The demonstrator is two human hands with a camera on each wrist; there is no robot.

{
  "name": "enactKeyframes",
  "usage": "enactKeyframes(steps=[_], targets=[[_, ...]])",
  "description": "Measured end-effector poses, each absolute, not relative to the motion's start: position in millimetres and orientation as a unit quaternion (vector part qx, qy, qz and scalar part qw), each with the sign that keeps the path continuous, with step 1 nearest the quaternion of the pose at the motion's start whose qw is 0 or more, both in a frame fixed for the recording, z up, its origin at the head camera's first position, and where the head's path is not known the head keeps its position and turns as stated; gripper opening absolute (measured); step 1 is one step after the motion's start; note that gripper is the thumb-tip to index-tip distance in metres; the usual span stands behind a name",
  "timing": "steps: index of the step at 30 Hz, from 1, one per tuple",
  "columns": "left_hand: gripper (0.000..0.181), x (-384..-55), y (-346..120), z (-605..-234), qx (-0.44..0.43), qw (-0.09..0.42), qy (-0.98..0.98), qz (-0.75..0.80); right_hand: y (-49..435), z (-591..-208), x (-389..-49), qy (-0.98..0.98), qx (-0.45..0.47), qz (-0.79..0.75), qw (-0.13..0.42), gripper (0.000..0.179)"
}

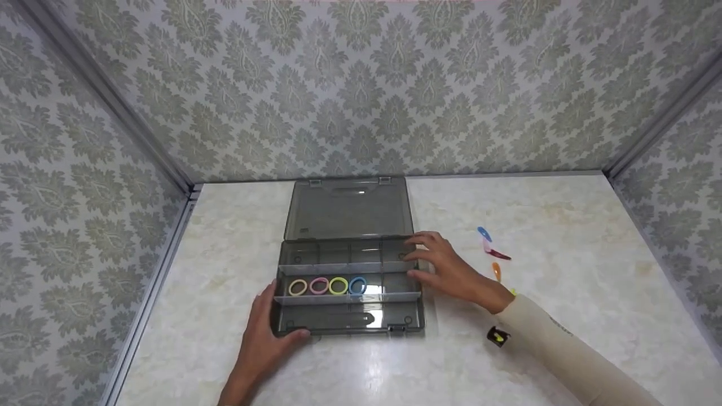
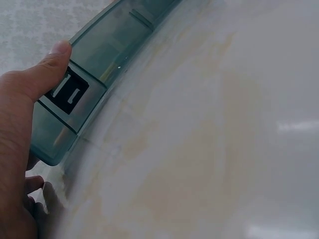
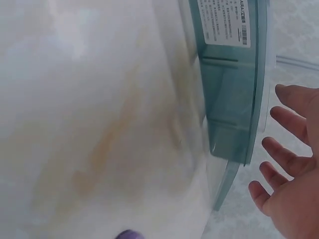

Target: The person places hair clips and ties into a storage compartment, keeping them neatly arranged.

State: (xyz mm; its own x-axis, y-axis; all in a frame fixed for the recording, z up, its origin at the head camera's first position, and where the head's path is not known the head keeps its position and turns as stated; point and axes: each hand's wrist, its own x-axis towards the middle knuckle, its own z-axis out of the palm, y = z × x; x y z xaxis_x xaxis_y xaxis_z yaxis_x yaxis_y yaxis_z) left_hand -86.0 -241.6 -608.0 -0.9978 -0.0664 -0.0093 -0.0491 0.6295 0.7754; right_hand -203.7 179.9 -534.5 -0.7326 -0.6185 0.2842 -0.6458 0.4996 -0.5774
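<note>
A see-through grey compartment box (image 1: 347,325) lies with its lid (image 1: 352,211) swung back; the wrist views tint it teal. Several coloured rings, like hair ties, form a row in its middle section: a pale yellow ring (image 1: 290,288), a pink ring (image 1: 312,286), a yellow-green ring (image 1: 331,286) and a blue ring (image 1: 351,286). My left hand (image 1: 261,338) grips the front left corner, thumb along the front wall and fingers at the left side. Spread and loosely bent, the fingers of my right hand (image 1: 448,270) hover by the right edge, holding nothing.
Right of the box lie small clip-like pieces: a blue one (image 1: 484,233), a dark red one (image 1: 500,255) and an orange one (image 1: 496,271). A small dark item (image 1: 498,337) with yellow inside sits below the right forearm. Patterned panels (image 1: 361,101) enclose the marbled table (image 1: 564,237).
</note>
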Motion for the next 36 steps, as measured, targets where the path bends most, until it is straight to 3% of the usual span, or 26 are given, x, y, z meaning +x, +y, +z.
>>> enactKeyframes(steps=[10,18,25,36], targets=[[0.132,-84.7,-239.7,-606.5,0.037,0.0,-0.902,-0.43,217.1,-550.4,-194.0,-0.858,0.3,0.408,0.085,0.027],[0.133,-84.7,-242.6,-606.2,0.041,-0.008,-0.905,-0.424,247.8,-556.0,-184.7,-0.86,0.204,0.459,0.092,0.028],[0.133,-83.5,-243.0,-602.5,0.053,-0.015,-0.91,-0.411,270.3,-554.5,-176.9,-0.859,0.153,0.483,0.065,0.029],[0.132,-87.0,-238.4,-600.7,0.054,-0.016,-0.91,-0.411,291.6,-558.7,-147.8,-0.87,0.146,0.464,0.084,0.028]])
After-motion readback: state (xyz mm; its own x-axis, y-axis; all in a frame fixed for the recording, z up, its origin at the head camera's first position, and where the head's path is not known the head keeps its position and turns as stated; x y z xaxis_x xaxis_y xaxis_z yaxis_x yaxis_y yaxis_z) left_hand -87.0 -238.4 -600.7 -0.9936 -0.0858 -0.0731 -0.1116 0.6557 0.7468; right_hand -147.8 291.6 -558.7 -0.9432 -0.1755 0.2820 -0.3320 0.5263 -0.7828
